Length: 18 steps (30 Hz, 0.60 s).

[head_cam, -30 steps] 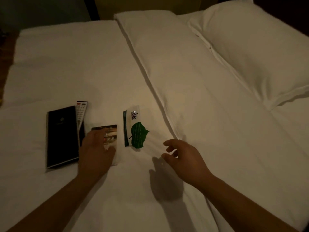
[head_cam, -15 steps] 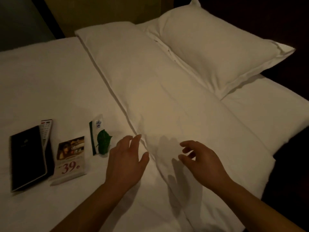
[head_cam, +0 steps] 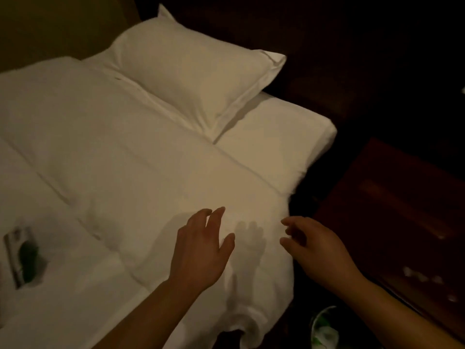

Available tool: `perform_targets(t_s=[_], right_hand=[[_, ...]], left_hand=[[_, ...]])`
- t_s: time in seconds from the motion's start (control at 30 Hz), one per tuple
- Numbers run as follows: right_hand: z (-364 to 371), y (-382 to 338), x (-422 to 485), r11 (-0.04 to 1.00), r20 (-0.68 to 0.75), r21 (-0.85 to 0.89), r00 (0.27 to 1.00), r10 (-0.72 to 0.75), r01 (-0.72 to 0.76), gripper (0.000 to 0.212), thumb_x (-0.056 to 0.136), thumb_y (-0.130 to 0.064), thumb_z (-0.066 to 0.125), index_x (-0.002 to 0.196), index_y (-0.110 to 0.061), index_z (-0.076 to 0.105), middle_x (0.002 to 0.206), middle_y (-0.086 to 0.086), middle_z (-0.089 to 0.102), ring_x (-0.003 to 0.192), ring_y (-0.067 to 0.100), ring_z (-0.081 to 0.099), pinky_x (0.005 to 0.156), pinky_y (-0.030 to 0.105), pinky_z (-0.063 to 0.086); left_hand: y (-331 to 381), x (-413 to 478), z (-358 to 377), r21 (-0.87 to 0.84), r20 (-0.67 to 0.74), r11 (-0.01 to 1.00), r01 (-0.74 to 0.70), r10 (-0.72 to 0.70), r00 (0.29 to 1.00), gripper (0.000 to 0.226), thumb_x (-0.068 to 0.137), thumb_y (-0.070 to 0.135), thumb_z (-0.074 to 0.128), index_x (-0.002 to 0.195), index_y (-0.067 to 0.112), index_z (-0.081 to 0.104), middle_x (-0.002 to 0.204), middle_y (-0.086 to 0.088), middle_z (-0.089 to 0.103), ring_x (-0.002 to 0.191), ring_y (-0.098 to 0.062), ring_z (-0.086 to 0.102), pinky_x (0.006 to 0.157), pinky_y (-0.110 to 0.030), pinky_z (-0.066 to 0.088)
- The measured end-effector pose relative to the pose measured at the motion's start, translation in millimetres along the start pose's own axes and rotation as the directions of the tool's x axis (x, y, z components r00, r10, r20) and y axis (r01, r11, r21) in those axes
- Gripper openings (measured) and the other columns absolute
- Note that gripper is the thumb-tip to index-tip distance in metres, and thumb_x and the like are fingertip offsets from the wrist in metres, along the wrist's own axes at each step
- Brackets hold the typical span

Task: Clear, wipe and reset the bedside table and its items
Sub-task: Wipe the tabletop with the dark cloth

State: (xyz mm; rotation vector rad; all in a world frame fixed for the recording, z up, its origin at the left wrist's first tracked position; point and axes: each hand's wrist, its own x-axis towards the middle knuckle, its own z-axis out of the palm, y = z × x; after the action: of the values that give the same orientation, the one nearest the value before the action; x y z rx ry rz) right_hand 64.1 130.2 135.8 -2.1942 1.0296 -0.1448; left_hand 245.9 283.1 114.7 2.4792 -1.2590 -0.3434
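bedside table [head_cam: 402, 210], one leaf card [head_cam: 24, 258], one pillow [head_cam: 191, 71], left hand [head_cam: 198, 253], right hand [head_cam: 317, 250], fingers [head_cam: 216, 217] spread, empty

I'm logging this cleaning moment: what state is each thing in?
left hand: open, fingers spread, empty.
right hand: open, fingers loosely curled, empty.
leaf card: lying flat on the duvet, blurred.
pillow: lying flat beyond the duvet.
bedside table: dark; small pale items on top, unidentifiable.

One head-worn view looks forward and down from close above the left hand [head_cam: 198, 250] and right hand [head_cam: 319, 253]; bed [head_cam: 125, 159] ahead and left of them, bedside table [head_cam: 402, 202] to their right.
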Motion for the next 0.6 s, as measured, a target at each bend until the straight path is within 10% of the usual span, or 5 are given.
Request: perform_targets(t_s=[0.6], right_hand=[[-150.9, 245.4, -138.5, 0.927, -0.287, 0.130, 0.882, 0.375, -0.352, 0.035, 0.089, -0.035, 0.064, 0.123, -0.037, 0.057, 0.113, -0.019, 0.058, 0.090, -0.007, 0.057, 0.067, 0.010, 0.043]], left_hand=[[245.4, 71.8, 153.4, 0.111, 0.181, 0.881, -0.460, 0.437, 0.881, 0.057, 0.091, 0.047, 0.047, 0.140, 0.017, 0.050, 0.144, -0.016, 0.047, 0.135, -0.035, 0.044, 0.108, -0.048, 0.040]])
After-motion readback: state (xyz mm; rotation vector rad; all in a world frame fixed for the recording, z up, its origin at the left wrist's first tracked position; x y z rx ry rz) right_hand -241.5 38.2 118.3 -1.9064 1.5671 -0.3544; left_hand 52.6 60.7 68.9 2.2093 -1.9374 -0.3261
